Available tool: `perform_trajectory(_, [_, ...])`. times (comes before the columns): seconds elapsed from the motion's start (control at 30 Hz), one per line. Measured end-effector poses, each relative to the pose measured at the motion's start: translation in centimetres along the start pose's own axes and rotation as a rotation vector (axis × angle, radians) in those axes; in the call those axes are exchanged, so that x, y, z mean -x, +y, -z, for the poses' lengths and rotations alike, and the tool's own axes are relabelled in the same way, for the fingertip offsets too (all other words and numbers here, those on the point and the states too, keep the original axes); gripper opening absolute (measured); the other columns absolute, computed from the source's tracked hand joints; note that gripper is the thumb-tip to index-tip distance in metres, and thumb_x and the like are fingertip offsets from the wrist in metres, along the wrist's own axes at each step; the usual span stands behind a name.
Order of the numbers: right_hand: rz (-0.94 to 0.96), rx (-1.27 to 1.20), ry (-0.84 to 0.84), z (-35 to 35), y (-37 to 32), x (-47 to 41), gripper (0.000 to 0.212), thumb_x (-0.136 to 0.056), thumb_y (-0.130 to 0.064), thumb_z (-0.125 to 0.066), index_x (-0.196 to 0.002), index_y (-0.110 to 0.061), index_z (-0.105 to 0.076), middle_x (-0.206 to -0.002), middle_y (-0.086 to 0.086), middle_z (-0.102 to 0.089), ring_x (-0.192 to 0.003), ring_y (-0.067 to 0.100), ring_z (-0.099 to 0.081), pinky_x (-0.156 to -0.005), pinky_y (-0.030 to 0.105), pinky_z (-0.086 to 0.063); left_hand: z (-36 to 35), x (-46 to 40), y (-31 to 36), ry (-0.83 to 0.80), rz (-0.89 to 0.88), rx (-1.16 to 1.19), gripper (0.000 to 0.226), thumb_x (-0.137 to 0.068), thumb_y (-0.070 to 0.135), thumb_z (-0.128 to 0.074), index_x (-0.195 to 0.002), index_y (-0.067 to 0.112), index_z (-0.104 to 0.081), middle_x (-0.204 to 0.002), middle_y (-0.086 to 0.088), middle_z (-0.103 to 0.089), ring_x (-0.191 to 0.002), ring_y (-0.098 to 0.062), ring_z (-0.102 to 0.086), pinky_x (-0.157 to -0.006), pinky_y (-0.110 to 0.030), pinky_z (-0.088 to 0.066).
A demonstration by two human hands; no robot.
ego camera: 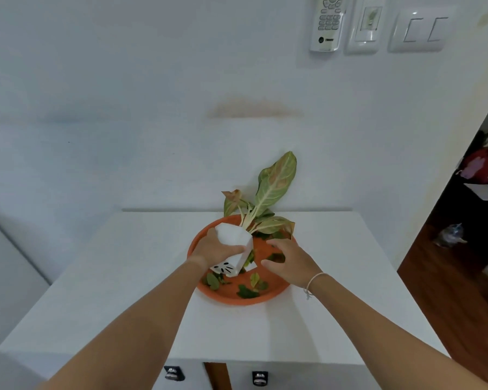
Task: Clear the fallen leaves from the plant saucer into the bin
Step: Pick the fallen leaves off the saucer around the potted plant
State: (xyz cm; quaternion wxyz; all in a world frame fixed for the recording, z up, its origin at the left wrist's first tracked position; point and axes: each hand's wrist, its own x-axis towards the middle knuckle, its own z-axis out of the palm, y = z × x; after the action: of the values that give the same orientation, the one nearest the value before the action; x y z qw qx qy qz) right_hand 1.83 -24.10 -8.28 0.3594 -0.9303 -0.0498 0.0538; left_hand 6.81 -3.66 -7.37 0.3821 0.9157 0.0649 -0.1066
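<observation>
An orange plant saucer [276, 294] sits on the white table [141, 277]. My left hand [214, 247] grips a white faceted pot [234, 243] and holds it tilted away from me over the saucer, its drainage holes showing underneath. The plant [273, 190] leans toward the wall. Several green fallen leaves [247, 291] lie in the saucer. My right hand [289, 261] hovers over the saucer's right side with fingers spread above a dark leaf [276, 257], holding nothing I can see. No bin is in view.
The wall stands close behind the table, with a remote holder [327, 23] and switches [419, 30] high on the right. A doorway at the right opens onto a dark wooden floor [445, 291] with clutter. Two black handles [259, 378] show below the table's front edge.
</observation>
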Motion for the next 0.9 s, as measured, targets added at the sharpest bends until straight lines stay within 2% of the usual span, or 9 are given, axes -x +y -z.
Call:
perform_trajectory(0.1, [0.015, 0.030, -0.029, -0.7, -0.1, -0.5, 0.058, -0.084, -0.043, -0.059, -0.137, -0.026, -0.043, -0.142, -0.004, -0.044, -0.128, 0.016, -0.045, -0.105, 0.033, -0.041, -0.5, 0.6, 0.7, -0.001, 0.033, -0.021, 0.102, -0.064, 0.052, -0.077, -0.142, 0.011, -0.025, -0.136, -0.006, -0.046, -0.126, -0.026, -0.045, -0.092, -0.029, -0.041])
perform_trajectory(0.17, [0.024, 0.030, -0.026, -1.0, -0.1, -1.0, 0.057, -0.085, -0.041, -0.059, -0.138, -0.025, -0.043, -0.142, -0.002, -0.045, -0.129, 0.017, -0.044, -0.106, 0.033, -0.041, -0.7, 0.2, 0.7, 0.004, 0.046, -0.021, 0.100, -0.068, 0.048, -0.076, -0.143, 0.010, -0.021, -0.137, -0.007, -0.045, -0.127, -0.026, -0.044, -0.087, -0.028, -0.038])
perform_trajectory(0.27, [0.015, -0.020, -0.025, -1.5, -0.3, -1.4, 0.056, -0.085, -0.039, -0.059, -0.137, -0.025, -0.044, -0.142, -0.003, -0.044, -0.129, 0.015, -0.043, -0.107, 0.032, -0.040, -0.5, -0.1, 0.6, 0.000, 0.011, 0.007, 0.101, -0.060, 0.051, -0.078, -0.139, 0.012, -0.031, -0.132, -0.005, -0.051, -0.120, -0.025, -0.050, -0.088, -0.029, -0.044])
perform_trajectory(0.37, [0.019, -0.036, -0.022, -2.1, -0.4, -1.5, 0.054, -0.085, -0.039, -0.059, -0.136, -0.027, -0.045, -0.139, -0.004, -0.046, -0.128, 0.013, -0.044, -0.106, 0.032, -0.041, -0.1, -0.6, -0.1, 0.009, -0.019, 0.072, 0.105, -0.043, 0.058, -0.077, -0.132, 0.016, -0.040, -0.124, -0.003, -0.057, -0.111, -0.023, -0.055, -0.092, -0.040, -0.052])
perform_trajectory(0.5, [0.006, -0.042, -0.003, -2.5, -0.3, -1.9, 0.051, -0.087, -0.038, -0.058, -0.134, -0.027, -0.046, -0.139, -0.004, -0.047, -0.128, 0.015, -0.045, -0.105, 0.031, -0.042, 0.2, -1.0, -0.7, 0.015, -0.056, 0.172, 0.077, -0.063, 0.038, -0.081, -0.125, 0.020, -0.040, -0.118, 0.001, -0.053, -0.108, -0.021, -0.053, -0.088, -0.035, -0.051])
perform_trajectory(0.63, [-0.012, -0.031, 0.016, -3.1, -0.3, -2.4, 0.050, -0.088, -0.032, -0.058, -0.136, -0.025, -0.046, -0.142, -0.003, -0.045, -0.130, 0.017, -0.044, -0.106, 0.031, -0.042, 1.1, -1.6, -1.2, 0.039, -0.081, 0.304, 0.086, -0.066, 0.034, -0.082, -0.136, 0.017, -0.035, -0.123, 0.000, -0.053, -0.110, -0.021, -0.054, -0.084, -0.031, -0.051])
perform_trajectory(0.77, [-0.009, 0.034, -0.005, -3.8, -0.2, -3.1, 0.048, -0.089, -0.027, -0.057, -0.135, -0.024, -0.048, -0.143, -0.002, -0.047, -0.131, 0.017, -0.043, -0.108, 0.030, -0.040, 2.2, -2.2, -1.6, 0.059, -0.083, 0.390, 0.097, -0.060, 0.039, -0.083, -0.139, 0.017, -0.033, -0.127, -0.003, -0.053, -0.112, -0.023, -0.055, -0.090, -0.036, -0.052])
perform_trajectory(0.9, [0.041, 0.157, -0.044, -4.5, -0.5, -4.0, 0.044, -0.091, -0.021, -0.053, -0.135, -0.023, -0.050, -0.138, 0.000, -0.050, -0.130, 0.019, -0.043, -0.109, 0.029, -0.036, 3.0, -2.9, -2.1, 0.054, -0.071, 0.429, 0.090, -0.060, 0.038, -0.083, -0.136, 0.016, -0.038, -0.125, -0.004, -0.056, -0.111, -0.023, -0.057, -0.090, -0.038, -0.053])
